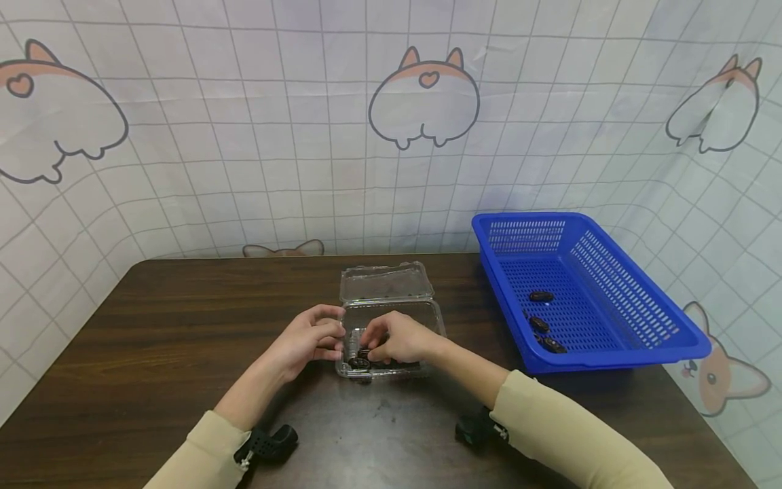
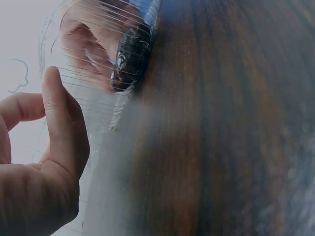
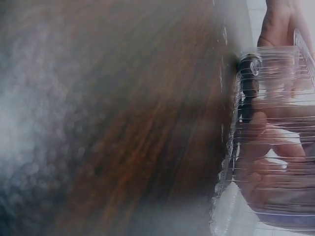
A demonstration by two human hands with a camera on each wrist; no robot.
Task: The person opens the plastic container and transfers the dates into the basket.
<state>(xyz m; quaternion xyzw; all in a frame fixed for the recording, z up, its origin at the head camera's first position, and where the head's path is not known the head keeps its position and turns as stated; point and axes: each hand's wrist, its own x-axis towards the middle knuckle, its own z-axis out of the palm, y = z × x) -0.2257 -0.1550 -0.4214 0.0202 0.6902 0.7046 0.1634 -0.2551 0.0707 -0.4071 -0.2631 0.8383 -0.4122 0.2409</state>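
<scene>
A clear plastic clamshell box (image 1: pixel 391 309) sits on the table with its lid (image 1: pixel 386 282) tipped back. Several dark, glossy dates (image 1: pixel 359 363) lie along its near side. Inside the box is my right hand (image 1: pixel 400 337), its fingers curled and its thumb and fingertips pinching a date (image 3: pixel 246 105), seen through the ribbed wall in the right wrist view. My left hand (image 1: pixel 308 341) touches the box's left wall with its fingertips, fingers loosely bent. In the left wrist view, another date (image 2: pixel 133 56) shows dark behind the wall.
A blue slotted plastic basket (image 1: pixel 611 358) stands at the right of the table, with several dates (image 1: pixel 540 324) on its left side. The dark wooden table (image 1: pixel 183 319) meets a tiled-pattern cloth backdrop (image 1: pixel 305 170) at its back edge.
</scene>
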